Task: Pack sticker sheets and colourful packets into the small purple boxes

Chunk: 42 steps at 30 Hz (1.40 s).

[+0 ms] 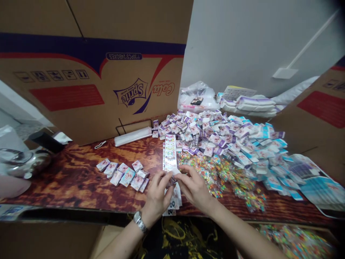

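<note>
My left hand [159, 190], with a watch on the wrist, and my right hand [194, 187] meet over the front of the table. Between their fingertips is a small printed carton [171, 182], partly covered by the fingers, with a white flap showing. Both hands are closed on it. Just behind lies a strip of sticker sheets [170, 153] with rows of small coloured pictures. More printed sheets [175, 201] lie under my hands at the table edge. Left of my left hand sits a group of small closed cartons [127, 176].
A heap of small cartons [215, 135] covers the back right. In front of it lie clear packets of colourful candy [219, 174]. A large cardboard box [94, 93] stands behind, with a clear plastic roll [133, 136] at its foot. Flat unfolded cartons [320, 190] lie far right.
</note>
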Each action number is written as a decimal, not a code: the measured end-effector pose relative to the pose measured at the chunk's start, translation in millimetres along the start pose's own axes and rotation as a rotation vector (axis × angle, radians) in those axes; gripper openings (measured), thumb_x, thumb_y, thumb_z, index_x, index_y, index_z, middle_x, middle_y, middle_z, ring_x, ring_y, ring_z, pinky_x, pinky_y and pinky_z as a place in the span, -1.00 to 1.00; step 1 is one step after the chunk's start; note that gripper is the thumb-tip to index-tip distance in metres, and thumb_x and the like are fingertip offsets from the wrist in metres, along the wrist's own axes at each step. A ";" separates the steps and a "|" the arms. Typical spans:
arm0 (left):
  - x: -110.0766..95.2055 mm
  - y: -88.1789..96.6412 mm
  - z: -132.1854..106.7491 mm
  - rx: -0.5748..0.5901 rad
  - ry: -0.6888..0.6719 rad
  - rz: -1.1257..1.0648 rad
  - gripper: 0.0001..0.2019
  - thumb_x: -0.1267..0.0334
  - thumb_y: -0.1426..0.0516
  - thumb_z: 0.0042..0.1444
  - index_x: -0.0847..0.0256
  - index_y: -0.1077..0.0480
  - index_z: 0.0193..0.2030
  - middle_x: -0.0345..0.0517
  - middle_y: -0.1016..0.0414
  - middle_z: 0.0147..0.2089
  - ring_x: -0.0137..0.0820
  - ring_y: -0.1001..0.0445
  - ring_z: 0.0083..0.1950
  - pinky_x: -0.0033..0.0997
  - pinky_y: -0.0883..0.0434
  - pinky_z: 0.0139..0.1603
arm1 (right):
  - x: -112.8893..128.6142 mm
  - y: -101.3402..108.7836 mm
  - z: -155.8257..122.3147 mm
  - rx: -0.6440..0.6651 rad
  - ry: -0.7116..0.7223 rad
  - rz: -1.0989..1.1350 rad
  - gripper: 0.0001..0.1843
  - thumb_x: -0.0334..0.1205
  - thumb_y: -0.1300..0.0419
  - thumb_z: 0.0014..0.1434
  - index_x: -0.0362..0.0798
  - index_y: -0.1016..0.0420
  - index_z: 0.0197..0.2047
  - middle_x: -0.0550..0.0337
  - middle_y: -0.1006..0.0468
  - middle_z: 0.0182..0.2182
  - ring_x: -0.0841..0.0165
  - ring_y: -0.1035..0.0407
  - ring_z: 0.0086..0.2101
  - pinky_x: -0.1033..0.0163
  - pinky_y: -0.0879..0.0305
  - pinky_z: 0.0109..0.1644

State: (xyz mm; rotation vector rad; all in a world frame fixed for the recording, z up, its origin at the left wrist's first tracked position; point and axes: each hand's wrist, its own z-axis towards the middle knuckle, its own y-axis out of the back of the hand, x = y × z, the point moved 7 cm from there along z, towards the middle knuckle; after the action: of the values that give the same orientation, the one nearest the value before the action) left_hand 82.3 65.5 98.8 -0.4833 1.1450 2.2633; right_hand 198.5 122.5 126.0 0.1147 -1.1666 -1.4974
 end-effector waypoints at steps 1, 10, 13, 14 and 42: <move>-1.4 0.2 -0.2 -0.004 -0.009 0.010 -0.59 0.48 -0.03 0.12 0.19 -0.20 0.13 0.07 -0.27 0.01 -0.29 -0.33 0.05 -0.29 -0.40 0.01 | -1.2 -2.1 0.9 0.011 -0.042 0.056 -0.78 -0.38 -0.02 0.22 -0.04 -0.42 -0.12 -0.02 -0.35 -0.09 0.27 -0.32 -0.10 0.15 -0.34 -0.08; -4.0 0.4 -5.2 -0.015 -0.053 0.123 -0.58 0.49 0.00 0.13 0.25 -0.14 0.15 0.12 -0.33 0.02 -0.24 -0.32 0.08 -0.18 -0.36 0.06 | -9.1 -14.2 1.3 -0.009 -0.327 0.416 -0.83 -0.26 -0.10 0.20 -0.03 -0.45 -0.15 0.14 -0.48 -0.26 0.35 -0.39 -0.24 0.25 -0.34 -0.16; -3.6 -1.2 -6.6 0.002 -0.016 0.112 -0.55 0.47 0.00 0.14 0.28 -0.08 0.19 0.13 -0.35 0.01 -0.24 -0.33 0.07 -0.18 -0.36 0.06 | -16.6 -20.4 1.2 -0.021 -0.453 0.579 -0.83 -0.20 -0.12 0.18 -0.05 -0.47 -0.20 0.14 -0.49 -0.29 0.35 -0.40 -0.25 0.26 -0.36 -0.18; -3.7 -1.3 -6.7 0.001 -0.003 0.106 -0.54 0.46 0.00 0.14 0.29 -0.06 0.20 0.14 -0.35 0.00 -0.24 -0.35 0.06 -0.19 -0.37 0.04 | -19.5 -22.3 1.1 -0.034 -0.495 0.620 -0.82 -0.19 -0.15 0.15 -0.06 -0.46 -0.20 0.15 -0.49 -0.31 0.36 -0.40 -0.27 0.26 -0.37 -0.19; -7.6 6.5 -5.2 -0.055 -0.008 0.132 -0.47 0.44 0.00 0.16 0.30 0.02 0.28 0.17 -0.39 0.02 -0.24 -0.40 0.02 -0.24 -0.41 0.01 | 25.9 -26.8 -15.4 -0.174 0.160 -0.047 -0.33 -0.47 0.04 0.23 -0.01 0.15 0.36 -0.01 -0.40 0.07 0.20 -0.29 0.05 0.04 -0.34 0.06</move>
State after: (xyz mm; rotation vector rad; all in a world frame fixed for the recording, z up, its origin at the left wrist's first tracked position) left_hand 84.6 55.7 103.9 -0.4310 1.1428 2.4131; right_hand 181.5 88.3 113.1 0.1415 -0.9074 -1.5943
